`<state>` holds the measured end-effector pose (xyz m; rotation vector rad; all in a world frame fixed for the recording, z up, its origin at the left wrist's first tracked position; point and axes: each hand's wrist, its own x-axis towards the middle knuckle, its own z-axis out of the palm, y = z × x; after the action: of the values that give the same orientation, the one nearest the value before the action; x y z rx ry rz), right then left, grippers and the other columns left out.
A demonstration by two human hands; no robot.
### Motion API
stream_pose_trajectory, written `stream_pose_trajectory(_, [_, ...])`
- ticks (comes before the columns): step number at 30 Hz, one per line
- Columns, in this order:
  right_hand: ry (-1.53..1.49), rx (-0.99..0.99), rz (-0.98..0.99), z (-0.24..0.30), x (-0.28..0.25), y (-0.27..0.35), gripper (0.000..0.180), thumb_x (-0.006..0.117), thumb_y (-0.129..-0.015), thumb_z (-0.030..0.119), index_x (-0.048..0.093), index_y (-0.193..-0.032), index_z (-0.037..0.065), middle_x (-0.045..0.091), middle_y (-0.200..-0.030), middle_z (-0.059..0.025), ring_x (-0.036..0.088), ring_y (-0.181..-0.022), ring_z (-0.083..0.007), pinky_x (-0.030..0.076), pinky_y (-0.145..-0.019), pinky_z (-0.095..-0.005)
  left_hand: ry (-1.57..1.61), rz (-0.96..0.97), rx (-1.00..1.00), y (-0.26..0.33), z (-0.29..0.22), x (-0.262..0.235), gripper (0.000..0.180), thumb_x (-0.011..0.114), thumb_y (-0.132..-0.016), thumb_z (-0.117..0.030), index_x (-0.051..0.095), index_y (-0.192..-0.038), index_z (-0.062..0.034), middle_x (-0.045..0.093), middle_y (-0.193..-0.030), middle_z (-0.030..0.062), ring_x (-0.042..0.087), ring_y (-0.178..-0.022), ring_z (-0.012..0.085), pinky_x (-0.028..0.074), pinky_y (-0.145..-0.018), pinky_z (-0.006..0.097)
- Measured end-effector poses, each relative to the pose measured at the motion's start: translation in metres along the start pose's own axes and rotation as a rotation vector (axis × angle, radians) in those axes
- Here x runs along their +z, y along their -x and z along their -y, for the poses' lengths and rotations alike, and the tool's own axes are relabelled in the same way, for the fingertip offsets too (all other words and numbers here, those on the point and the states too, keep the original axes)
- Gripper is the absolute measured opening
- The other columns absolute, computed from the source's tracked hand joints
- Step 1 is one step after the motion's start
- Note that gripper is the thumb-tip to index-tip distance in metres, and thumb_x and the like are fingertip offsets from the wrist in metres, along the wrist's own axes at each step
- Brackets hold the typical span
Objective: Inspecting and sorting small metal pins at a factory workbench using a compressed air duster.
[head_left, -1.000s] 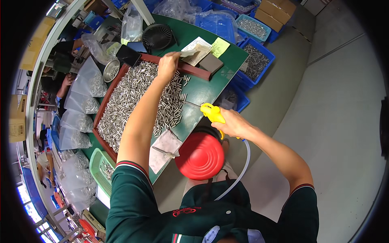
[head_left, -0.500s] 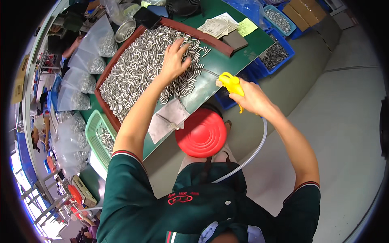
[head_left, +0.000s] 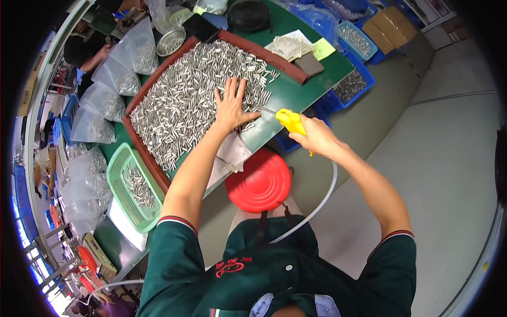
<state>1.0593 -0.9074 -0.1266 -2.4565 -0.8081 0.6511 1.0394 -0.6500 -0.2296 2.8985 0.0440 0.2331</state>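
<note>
My left hand (head_left: 231,110) lies with spread fingers on the near right part of a wide layer of small silvery metal pins (head_left: 182,100). My right hand (head_left: 318,136) grips a yellow air blow gun (head_left: 290,121), its thin metal nozzle reaching left toward the pins beside my left thumb. A clear hose (head_left: 322,203) runs from the gun down to my lap. Reddish-brown strips (head_left: 142,142) border the pins on the green table (head_left: 259,136). A pale cloth (head_left: 232,150) lies below my left wrist at the table edge.
A green basket (head_left: 119,182) with some pins stands left, near several clear bags (head_left: 108,105) of metal parts. At the back are a metal bowl (head_left: 170,42), papers (head_left: 290,46) and a dark phone-like slab (head_left: 200,27). Blue bins (head_left: 364,79) stand right; a red stool (head_left: 259,179) is below.
My left hand has moved back toward the near edge of the pins, its fingers now spread flatter. My right hand with the blow gun has shifted slightly left and down. The view has shifted a little.
</note>
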Motion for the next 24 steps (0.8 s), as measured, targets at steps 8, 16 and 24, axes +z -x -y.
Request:
stream_pose_trajectory(8, [-0.022,-0.009,-0.072,0.002,-0.014,-0.005,0.044,0.067,-0.077,0.030,0.054,-0.104,-0.002,0.063,-0.086,-0.0236,0.062,-0.082,-0.0384,0.049,-0.072,-0.0459,-0.018,-0.004,-0.016,0.003,-0.002,0.004,0.112,0.069,-0.058,-0.062,0.019,-0.143,-0.0094,0.017,-0.148,0.0128,0.011,-0.138,0.0282,0.010,-0.105,0.061])
stream_pose_trajectory(16, [0.056,-0.002,-0.095,-0.002,-0.040,-0.028,0.044,0.066,-0.077,0.030,0.053,-0.103,-0.003,0.063,-0.087,-0.0252,0.062,-0.082,-0.0377,0.050,-0.071,-0.0441,-0.038,-0.056,-0.041,-0.007,0.000,0.004,0.117,0.067,-0.055,-0.069,0.020,-0.142,-0.0077,0.016,-0.148,0.0148,0.013,-0.138,0.0311,0.011,-0.105,0.060])
stream_pose_trajectory(24, [0.074,-0.014,-0.107,-0.012,-0.040,-0.026,0.044,0.066,-0.077,0.030,0.054,-0.103,-0.003,0.063,-0.085,-0.0239,0.062,-0.081,-0.0384,0.049,-0.073,-0.0457,-0.041,-0.053,-0.033,-0.007,-0.001,0.007,0.113,0.066,-0.057,-0.069,0.023,-0.142,-0.0079,0.017,-0.148,0.0134,0.012,-0.138,0.0304,0.012,-0.104,0.060])
